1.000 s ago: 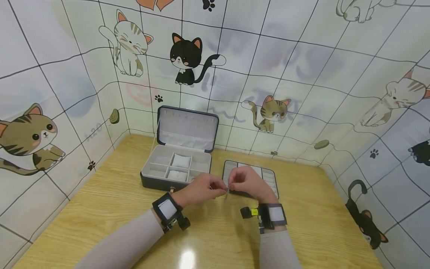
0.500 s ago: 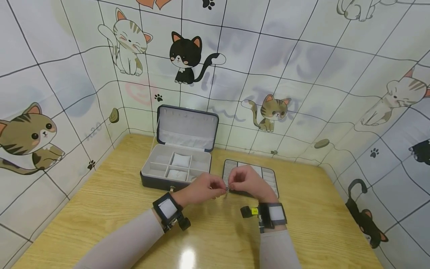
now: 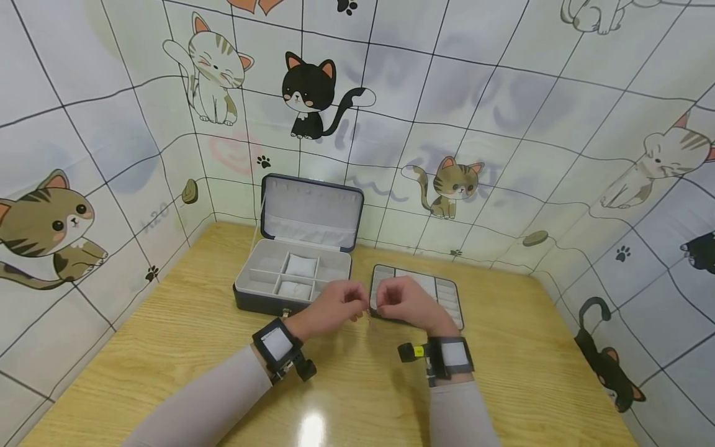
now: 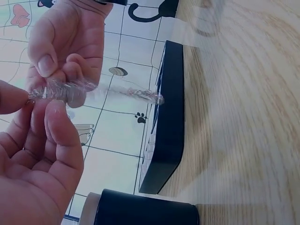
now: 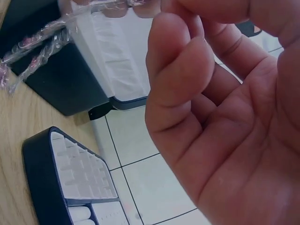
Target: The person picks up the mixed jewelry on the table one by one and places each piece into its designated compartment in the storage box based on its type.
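Observation:
My left hand [image 3: 337,305] pinches one end of a clear, sparkling beaded bracelet [image 4: 133,93] with pinkish bits. In the right wrist view the bracelet [image 5: 44,33] hangs down as two strands; in the left wrist view it is partly blurred. Close beside it is my right hand [image 3: 410,301], with thumb and fingers curled toward each other. The right fingertips are partly cut off in the right wrist view, so whether they still hold a bit of the bracelet is unclear. Behind the left hand stands an open dark jewelry box [image 3: 254,301] with light-lined compartments.
The box's lid [image 3: 313,214] is raised against the cat-patterned wall covering [image 3: 391,112]. Two pale cushions [image 3: 301,266] sit in its compartments. A dark-rimmed jewelry tray [image 3: 448,292] with divided sections lies behind the right hand on the wooden table [image 3: 514,372].
Both hands have shifted slightly left, and a gap has opened between their fingertips. The bracelet, earlier between both hands' fingertips, now hangs beside the left fingertips.

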{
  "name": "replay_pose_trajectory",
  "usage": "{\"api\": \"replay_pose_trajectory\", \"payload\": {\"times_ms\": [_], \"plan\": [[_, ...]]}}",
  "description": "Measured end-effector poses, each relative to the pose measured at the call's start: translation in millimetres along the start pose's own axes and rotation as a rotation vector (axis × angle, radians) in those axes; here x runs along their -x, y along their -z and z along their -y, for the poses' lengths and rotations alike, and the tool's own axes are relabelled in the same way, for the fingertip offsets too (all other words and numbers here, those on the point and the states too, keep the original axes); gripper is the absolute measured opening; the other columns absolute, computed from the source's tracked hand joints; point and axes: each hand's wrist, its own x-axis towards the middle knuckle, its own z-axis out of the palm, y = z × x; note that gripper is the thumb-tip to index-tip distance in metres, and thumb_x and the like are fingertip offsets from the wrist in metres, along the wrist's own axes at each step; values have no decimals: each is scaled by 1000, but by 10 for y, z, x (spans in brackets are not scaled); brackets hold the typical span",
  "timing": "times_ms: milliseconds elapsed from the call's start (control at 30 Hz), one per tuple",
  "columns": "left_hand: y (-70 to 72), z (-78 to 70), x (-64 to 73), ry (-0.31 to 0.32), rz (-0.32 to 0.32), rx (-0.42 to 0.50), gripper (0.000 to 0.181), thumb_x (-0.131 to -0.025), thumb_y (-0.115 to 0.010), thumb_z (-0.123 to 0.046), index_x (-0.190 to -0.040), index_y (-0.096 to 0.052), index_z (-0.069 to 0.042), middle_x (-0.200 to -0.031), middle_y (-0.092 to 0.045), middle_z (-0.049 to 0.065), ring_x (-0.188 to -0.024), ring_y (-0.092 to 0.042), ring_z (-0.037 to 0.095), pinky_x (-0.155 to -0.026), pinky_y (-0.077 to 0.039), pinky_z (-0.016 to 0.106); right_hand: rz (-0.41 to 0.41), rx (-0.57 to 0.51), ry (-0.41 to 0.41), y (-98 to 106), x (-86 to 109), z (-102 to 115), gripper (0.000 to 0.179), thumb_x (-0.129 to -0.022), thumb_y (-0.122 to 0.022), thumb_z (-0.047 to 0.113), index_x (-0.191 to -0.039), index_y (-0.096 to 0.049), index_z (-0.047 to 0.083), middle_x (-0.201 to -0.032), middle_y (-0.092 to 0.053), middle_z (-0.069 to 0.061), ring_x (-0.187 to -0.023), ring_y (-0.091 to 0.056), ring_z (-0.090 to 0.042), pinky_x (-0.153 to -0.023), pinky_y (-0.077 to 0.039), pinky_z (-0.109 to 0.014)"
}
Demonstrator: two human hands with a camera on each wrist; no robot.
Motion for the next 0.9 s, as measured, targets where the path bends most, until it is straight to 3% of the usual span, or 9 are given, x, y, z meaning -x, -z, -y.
{"api": "replay_pose_trajectory", "payload": {"times_ms": [300, 433, 600, 900], "plan": [[58, -64, 24, 2, -68, -51, 8, -100, -62, -10, -97, -70, -9, -84, -64, 1, -73, -60, 12, -64, -48, 24, -14, 39, -68, -46, -51, -21, 12, -87, -72, 1, -97, -70, -5, -83, -71, -4, -73, -61, -11, -69, -53, -24], [73, -89, 28, 1, -93, -80, 9, -102, -63, -14, -99, -70, -11, -86, -65, 1, -72, -60, 13, -62, -47, 24, -17, 97, -82, -86, -94, -67, 14, -89, -76, 9, -101, -75, 1, -86, -74, -5, -74, -62, -12, -67, -53, -25], [82, -113, 22, -7, -119, -108, 8, -102, -64, -14, -98, -70, -13, -86, -66, 0, -72, -60, 13, -63, -48, 23, -29, 129, -104, -156, -145, -121, 7, -89, -79, 14, -96, -78, 12, -84, -73, -1, -71, -59, -12, -63, -52, -26], [94, -103, 15, -19, -115, -83, 9, -104, -64, -17, -101, -70, -11, -93, -68, 4, -78, -63, 16, -68, -52, 26, -45, 116, -98, -241, -201, -175, 8, -89, -80, 12, -91, -75, 6, -82, -71, -1, -70, -57, -11, -62, -49, -24]]}}
